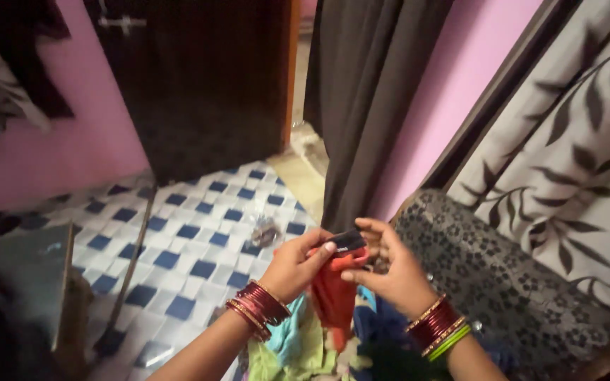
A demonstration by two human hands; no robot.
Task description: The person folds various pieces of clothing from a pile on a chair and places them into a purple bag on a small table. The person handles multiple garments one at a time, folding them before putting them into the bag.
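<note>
Pink walls, blue-and-white checked floor [192, 233]. We are gripping the red garment [333, 293] with both hands: left hand [292, 267] and right hand [390, 271] pinching its dark label [347, 241]. Next, we judge, needs a steady, taut hold.

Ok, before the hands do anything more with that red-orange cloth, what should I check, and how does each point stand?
1. Left hand grips the red-orange cloth at its top edge: ok.
2. Right hand also on the top edge, beside the small dark label: ok.
3. Cloth hangs free below the hands: ok.
4. Pile of green, teal and blue clothes lies right under it; touching or apart: cannot tell.
5. Dark patterned cushion to the right has bare surface: ok.
6. Blue-and-white tiled floor carries a small clump of debris: not ok.
</note>
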